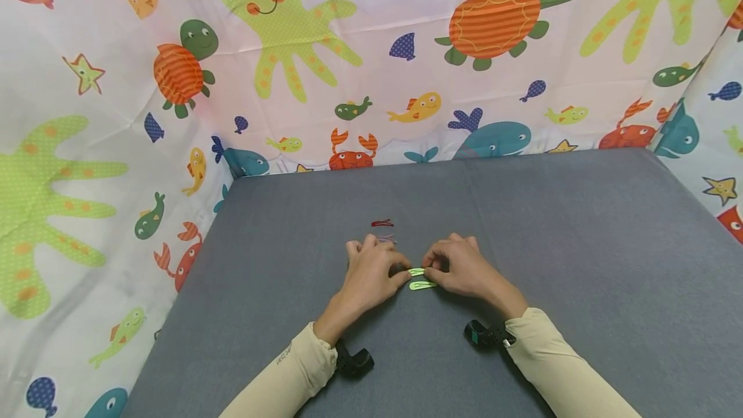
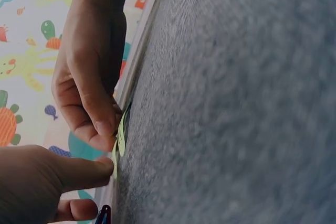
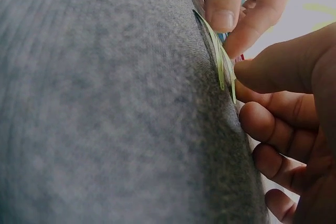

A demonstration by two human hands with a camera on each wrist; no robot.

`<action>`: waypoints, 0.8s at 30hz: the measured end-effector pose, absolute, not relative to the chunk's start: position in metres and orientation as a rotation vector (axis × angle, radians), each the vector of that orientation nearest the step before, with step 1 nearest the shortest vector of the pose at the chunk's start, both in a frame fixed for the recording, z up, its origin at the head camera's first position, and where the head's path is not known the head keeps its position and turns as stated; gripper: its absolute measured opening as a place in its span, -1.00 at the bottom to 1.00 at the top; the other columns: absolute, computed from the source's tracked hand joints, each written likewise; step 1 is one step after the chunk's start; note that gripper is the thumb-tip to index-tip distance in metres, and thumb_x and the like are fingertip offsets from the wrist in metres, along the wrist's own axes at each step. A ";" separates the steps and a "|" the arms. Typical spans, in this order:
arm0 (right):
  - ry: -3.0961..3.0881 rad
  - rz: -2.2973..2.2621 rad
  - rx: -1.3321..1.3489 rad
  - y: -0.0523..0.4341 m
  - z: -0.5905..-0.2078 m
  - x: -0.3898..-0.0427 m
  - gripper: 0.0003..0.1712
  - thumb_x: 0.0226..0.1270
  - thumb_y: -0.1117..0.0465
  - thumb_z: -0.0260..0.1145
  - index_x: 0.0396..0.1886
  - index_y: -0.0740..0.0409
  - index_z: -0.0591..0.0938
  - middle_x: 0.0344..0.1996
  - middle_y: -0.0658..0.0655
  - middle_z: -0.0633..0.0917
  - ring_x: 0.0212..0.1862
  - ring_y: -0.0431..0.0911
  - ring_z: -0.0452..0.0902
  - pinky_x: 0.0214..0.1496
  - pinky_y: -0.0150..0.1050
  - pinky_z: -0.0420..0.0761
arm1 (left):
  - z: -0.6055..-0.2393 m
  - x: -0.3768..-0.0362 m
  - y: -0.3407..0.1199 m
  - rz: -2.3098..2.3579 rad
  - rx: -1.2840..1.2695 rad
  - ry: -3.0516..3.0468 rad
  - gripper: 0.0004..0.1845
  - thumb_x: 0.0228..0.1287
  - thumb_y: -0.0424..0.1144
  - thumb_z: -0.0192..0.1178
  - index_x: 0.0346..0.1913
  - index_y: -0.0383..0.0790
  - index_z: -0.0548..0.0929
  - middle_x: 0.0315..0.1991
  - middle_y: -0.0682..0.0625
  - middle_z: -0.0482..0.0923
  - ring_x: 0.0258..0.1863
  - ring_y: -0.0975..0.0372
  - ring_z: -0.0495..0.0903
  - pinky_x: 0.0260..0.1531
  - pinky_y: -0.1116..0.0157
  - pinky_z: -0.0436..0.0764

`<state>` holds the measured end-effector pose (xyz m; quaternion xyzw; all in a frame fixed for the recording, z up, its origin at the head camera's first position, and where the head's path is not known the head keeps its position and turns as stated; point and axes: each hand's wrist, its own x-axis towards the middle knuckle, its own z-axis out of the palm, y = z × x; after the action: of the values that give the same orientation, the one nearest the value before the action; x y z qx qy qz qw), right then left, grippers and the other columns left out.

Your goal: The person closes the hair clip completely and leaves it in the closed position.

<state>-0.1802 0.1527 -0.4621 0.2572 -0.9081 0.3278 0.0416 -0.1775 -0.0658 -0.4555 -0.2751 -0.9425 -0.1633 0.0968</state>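
Evidently, by the head view, the upper green clip (image 1: 416, 272) lies at three o'clock from the left hand (image 1: 373, 276) and nine from the right hand (image 1: 461, 268), neither clearly nearer, long axis nine-to-three; each hand pinches an end, the lower green clip (image 1: 422, 286) just beside at six. By left wrist, it points near twelve; by right wrist, eleven

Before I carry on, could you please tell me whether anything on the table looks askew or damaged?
Nothing stands out: the green hair clips are side by side, the red clip lies beyond, though small damage wouldn't show.
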 end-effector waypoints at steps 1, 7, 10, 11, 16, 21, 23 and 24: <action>-2.777 1.004 0.787 0.153 -0.462 -0.180 -0.96 0.21 0.19 0.49 -0.39 -0.04 0.76 -0.55 -0.23 0.59 -0.39 -0.21 0.30 -0.12 -0.14 0.12 | -0.455 -0.178 -0.066 -0.491 -0.812 -2.790 -0.85 0.19 0.00 0.47 -0.18 0.16 0.85 -0.24 0.15 0.70 -0.28 0.22 0.34 -0.13 0.02 0.10; -2.782 1.003 0.780 0.153 -0.461 -0.180 -0.92 0.22 0.19 0.49 -0.40 -0.12 0.74 -0.55 -0.23 0.60 -0.38 -0.16 0.33 -0.11 -0.12 0.14 | -0.450 -0.181 -0.068 -0.542 -0.797 -2.763 -0.88 0.27 -0.03 0.41 -0.16 0.17 0.84 -0.34 0.14 0.65 -0.30 0.24 0.31 -0.13 0.01 0.08; -2.788 0.991 0.777 0.152 -0.460 -0.180 -0.92 0.22 0.16 0.49 -0.40 -0.15 0.74 -0.55 -0.25 0.59 -0.38 -0.16 0.34 -0.11 -0.13 0.14 | -0.446 -0.183 -0.072 -0.553 -0.776 -2.742 -0.89 0.32 -0.05 0.37 -0.15 0.17 0.84 -0.31 0.16 0.66 -0.31 0.25 0.30 -0.14 0.00 0.08; -2.788 0.990 0.777 0.152 -0.461 -0.180 -0.92 0.22 0.15 0.49 -0.40 -0.16 0.74 -0.55 -0.25 0.59 -0.38 -0.17 0.34 -0.11 -0.13 0.14 | -0.445 -0.184 -0.073 -0.555 -0.765 -2.734 -0.89 0.34 -0.06 0.36 -0.15 0.17 0.84 -0.30 0.16 0.67 -0.31 0.25 0.30 -0.13 0.00 0.09; -2.785 0.996 0.777 0.151 -0.461 -0.180 -0.92 0.20 0.13 0.50 -0.42 -0.16 0.74 -0.55 -0.26 0.59 -0.37 -0.18 0.33 -0.11 -0.14 0.12 | -0.436 -0.189 -0.082 -0.611 -0.703 -2.727 -0.87 0.36 -0.09 0.34 -0.13 0.12 0.84 -0.31 0.14 0.66 -0.29 0.24 0.33 -0.10 -0.05 0.10; -2.788 1.003 0.778 0.151 -0.463 -0.181 -0.92 0.21 0.15 0.49 -0.41 -0.17 0.74 -0.55 -0.26 0.58 -0.37 -0.19 0.32 -0.11 -0.14 0.11 | -0.429 -0.192 -0.089 -0.638 -0.671 -2.748 -0.87 0.36 -0.09 0.34 -0.12 0.13 0.84 -0.34 0.13 0.64 -0.29 0.25 0.34 -0.11 -0.04 0.08; -2.786 1.004 0.777 0.151 -0.463 -0.181 -0.92 0.22 0.15 0.49 -0.41 -0.17 0.74 -0.55 -0.26 0.58 -0.37 -0.21 0.30 -0.11 -0.13 0.11 | -0.427 -0.192 -0.090 -0.630 -0.669 -2.757 -0.87 0.36 -0.08 0.34 -0.13 0.15 0.84 -0.35 0.13 0.63 -0.30 0.25 0.34 -0.12 -0.02 0.08; -2.787 1.003 0.776 0.151 -0.463 -0.181 -0.92 0.22 0.14 0.49 -0.41 -0.17 0.74 -0.55 -0.25 0.58 -0.37 -0.22 0.29 -0.11 -0.13 0.11 | -0.426 -0.192 -0.091 -0.629 -0.670 -2.760 -0.87 0.35 -0.08 0.35 -0.13 0.16 0.84 -0.35 0.13 0.63 -0.30 0.25 0.34 -0.13 -0.01 0.07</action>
<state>-0.1805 0.1512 -0.4632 0.2532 -0.9094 0.3274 0.0398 -0.1917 -0.0905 -0.4264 -0.2287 -0.9424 -0.2148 0.1163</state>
